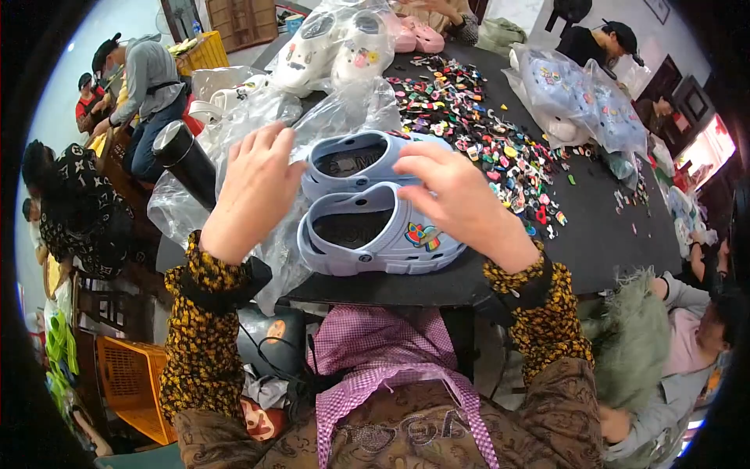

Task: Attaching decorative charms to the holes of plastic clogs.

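Observation:
Two light blue clogs lie side by side on the dark table in front of me. The near clog (383, 258) carries colourful charms on its upper, and its black insole shows. The far clog (324, 178) is partly covered by my right hand (462, 191). That hand is over the front of the pair, fingers bent and apart; whether it touches them I cannot tell. My left hand (258, 184) is raised beside the heels, above clear plastic, with its fingers stretched and nothing in them.
Many small colourful shoe charms (500, 148) are spread across the table's right half. Bagged white clogs (355, 59) stand at the back, bagged blue clogs (558, 94) at the far right. A black bottle (187, 160) leans at left. Other people sit or stand around.

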Action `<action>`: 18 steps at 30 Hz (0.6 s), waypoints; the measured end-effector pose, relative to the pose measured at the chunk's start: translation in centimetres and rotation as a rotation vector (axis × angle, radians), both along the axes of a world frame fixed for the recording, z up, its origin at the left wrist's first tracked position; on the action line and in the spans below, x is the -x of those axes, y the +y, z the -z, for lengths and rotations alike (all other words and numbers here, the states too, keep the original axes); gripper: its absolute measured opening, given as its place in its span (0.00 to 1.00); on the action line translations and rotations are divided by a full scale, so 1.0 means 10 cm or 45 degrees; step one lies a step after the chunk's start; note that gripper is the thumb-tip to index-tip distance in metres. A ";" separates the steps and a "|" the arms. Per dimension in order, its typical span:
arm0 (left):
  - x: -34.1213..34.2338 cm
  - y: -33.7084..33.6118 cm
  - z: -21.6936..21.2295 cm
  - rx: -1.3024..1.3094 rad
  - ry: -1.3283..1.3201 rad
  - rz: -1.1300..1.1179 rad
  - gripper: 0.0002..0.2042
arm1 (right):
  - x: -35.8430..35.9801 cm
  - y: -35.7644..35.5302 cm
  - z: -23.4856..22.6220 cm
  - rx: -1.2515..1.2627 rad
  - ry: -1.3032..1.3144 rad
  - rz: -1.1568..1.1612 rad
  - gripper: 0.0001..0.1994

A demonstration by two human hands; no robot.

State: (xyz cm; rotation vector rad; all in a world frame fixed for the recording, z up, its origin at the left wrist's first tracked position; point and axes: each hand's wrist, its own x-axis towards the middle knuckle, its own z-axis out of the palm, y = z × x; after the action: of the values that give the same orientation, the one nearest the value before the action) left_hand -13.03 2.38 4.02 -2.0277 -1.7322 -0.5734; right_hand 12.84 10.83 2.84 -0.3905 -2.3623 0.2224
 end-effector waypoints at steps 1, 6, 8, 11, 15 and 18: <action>0.09 0.03 0.09 -0.010 -0.004 0.007 0.21 | 0.06 0.02 0.00 -0.051 -0.053 -0.002 0.13; 0.37 -0.04 0.43 0.621 -0.281 -0.045 0.31 | 0.30 0.14 0.01 -0.011 -0.403 0.057 0.15; 0.41 -0.10 0.53 0.706 -0.268 -0.037 0.34 | 0.38 0.15 0.00 0.007 -0.577 0.114 0.17; 0.48 -0.15 0.68 0.686 -0.227 0.030 0.39 | 0.49 0.17 -0.01 0.078 -0.775 0.238 0.18; 0.47 -0.13 0.64 0.843 -0.208 -0.007 0.40 | 0.49 0.32 0.08 0.060 -0.775 0.214 0.13; 0.48 -0.05 0.73 0.902 -0.212 -0.029 0.40 | 0.44 0.34 0.13 0.022 -0.604 0.141 0.09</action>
State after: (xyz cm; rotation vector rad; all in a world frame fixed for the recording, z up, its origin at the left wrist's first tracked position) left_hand -17.79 1.84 -3.31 -2.4572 -2.2865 -0.1146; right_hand 8.43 14.26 1.57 -0.6380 -2.7916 0.1053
